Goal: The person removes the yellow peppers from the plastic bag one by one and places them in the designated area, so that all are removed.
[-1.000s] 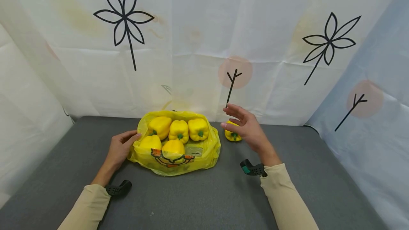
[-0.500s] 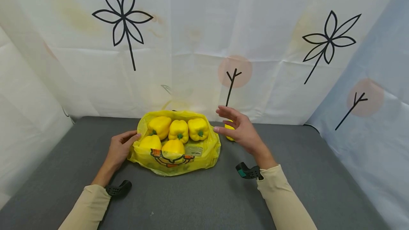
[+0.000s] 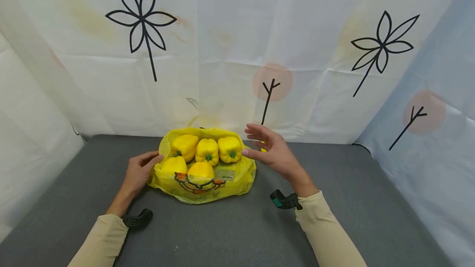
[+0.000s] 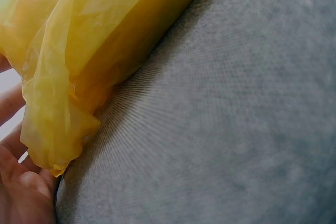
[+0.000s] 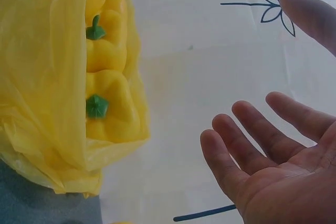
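Right of centre in the head view, a yellow pepper (image 3: 263, 148) is mostly hidden behind the right hand (image 3: 273, 151). In the left wrist view, the lower-left edge crops the left hand (image 4: 23, 190), its fingers (image 4: 10, 103) partly covered by the yellow bag (image 4: 58, 103), itself cut off upper left.

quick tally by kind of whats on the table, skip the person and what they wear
Yellow plastic bag: 1
Yellow bell peppers visible in the bag: 5
Yellow thing behind the right hand, too covered to name: 1
Total: 7
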Demonstrator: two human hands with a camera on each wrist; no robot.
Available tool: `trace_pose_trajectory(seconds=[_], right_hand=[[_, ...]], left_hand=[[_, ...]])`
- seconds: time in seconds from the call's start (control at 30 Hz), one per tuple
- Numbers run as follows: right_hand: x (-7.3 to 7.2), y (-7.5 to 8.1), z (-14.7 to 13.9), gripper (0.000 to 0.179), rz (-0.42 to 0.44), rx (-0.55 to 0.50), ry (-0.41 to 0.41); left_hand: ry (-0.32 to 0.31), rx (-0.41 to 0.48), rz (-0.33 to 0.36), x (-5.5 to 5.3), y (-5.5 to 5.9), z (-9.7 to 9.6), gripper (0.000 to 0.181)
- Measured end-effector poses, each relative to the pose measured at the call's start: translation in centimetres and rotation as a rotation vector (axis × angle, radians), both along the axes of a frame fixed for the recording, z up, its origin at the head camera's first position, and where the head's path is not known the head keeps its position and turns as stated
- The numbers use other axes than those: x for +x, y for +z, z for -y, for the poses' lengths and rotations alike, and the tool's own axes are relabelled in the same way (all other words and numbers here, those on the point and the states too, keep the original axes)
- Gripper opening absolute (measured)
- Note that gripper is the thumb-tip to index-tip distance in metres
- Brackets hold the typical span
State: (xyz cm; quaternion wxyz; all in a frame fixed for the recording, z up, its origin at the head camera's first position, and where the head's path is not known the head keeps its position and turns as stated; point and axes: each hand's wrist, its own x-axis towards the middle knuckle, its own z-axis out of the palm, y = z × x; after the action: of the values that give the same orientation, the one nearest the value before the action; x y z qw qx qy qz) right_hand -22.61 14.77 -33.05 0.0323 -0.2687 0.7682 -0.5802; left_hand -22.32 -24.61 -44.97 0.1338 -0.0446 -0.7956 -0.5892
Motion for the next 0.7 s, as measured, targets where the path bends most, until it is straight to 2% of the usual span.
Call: trace_pose_trajectory(seconds=[0.2,0.4,0.7], right_hand=[[-0.1,-0.1,1.1,0.070,-0.005,-0.004,0.061],[-0.3,-0.4,2.7,0.069,-0.009,0.011,0.087],[-0.8,-1.7,5.1,0.065,0.032,0.037,0.126]], left_hand=[[0.010,0.000,0.002,0.0,-0.1,0.0,0.044],[0.022,-0.003,0.007,-0.1,-0.1,0.0,0.045],[0.022,-0.012,0.014,-0.1,-0.1,0.0,0.044]])
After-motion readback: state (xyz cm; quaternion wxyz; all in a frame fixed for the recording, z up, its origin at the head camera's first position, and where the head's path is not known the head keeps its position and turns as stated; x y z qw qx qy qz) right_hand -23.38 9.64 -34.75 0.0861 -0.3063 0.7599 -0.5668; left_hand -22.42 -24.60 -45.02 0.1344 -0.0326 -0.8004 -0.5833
